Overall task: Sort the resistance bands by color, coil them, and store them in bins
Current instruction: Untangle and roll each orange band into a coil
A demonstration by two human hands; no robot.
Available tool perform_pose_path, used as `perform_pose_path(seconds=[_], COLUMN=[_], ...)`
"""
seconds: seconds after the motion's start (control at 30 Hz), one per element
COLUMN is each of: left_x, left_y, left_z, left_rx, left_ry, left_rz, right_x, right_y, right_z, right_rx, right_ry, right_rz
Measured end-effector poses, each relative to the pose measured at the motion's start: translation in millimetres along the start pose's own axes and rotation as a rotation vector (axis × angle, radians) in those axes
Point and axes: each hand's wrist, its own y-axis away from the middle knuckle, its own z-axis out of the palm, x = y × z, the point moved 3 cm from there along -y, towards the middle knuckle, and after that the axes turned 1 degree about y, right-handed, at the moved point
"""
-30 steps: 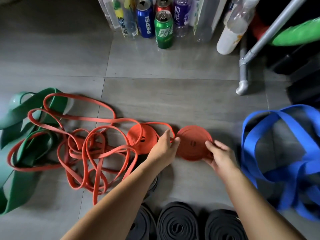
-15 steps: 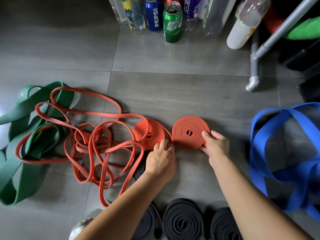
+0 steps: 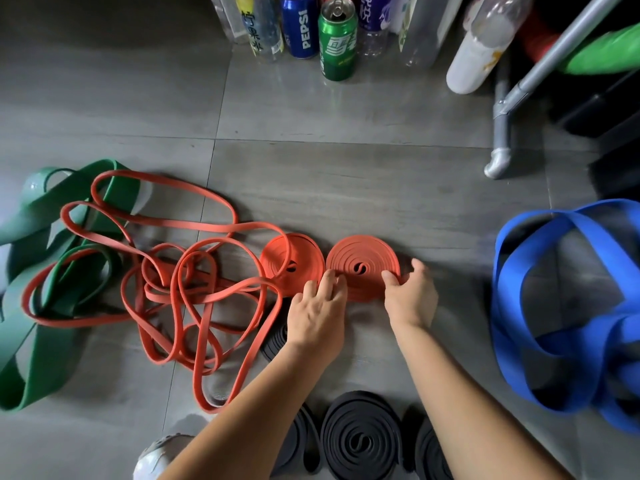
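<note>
Where orange coil [image 3: 362,263] lies, left hand [image 3: 317,315] touching, right hand [image 3: 410,297] gripping

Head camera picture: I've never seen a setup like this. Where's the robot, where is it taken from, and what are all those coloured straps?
There is no machine here. A person wears one camera on the head, and it looks down at their own two bare hands, so there is only this one view. They work on a grey tiled floor, sorting resistance bands. The right hand pinches the right edge of a rolled orange coil, thumb on top. The left hand touches the coil's left edge, but I cannot tell whether it grips. Beside it lies a second orange coil, then a tangle of loose orange bands over green bands. Loose blue bands lie to the right and black coils nearest the person. Drink cans and bottles stand at the far edge. No bin shows.
</note>
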Motion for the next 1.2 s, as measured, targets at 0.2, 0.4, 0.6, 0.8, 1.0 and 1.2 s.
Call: perform_pose_path(seconds=[0.2,0.4,0.6,0.8,1.0,1.2], left_x=[-10,-16,-68,-88,-112,-104], left_y=[10,22,62,73,79,117], left_z=[13,-13,-10,-5,-19,-7], left_rx=[-0.038,0.137,0.223,-0.013,-0.134,-0.334], left_ry=[-0.002,0.237,0.358,0.255,0.026,0.315], left_rz=[0.039,0.02,-0.421,-0.467,-0.317,-0.356], right_x=[5,-1,-23,-44,-41,-29], right_y=[0,14,62,110,141,164], right_z=[-6,-11,9,17,-16,-39], right_rx=[0.002,0.105,0.016,-0.142,-0.217,-0.359], right_ry=[0.133,0.18,0.194,0.172,0.299,0.429], right_rz=[-0.083,-0.119,-0.452,-0.518,-0.556,-0.524])
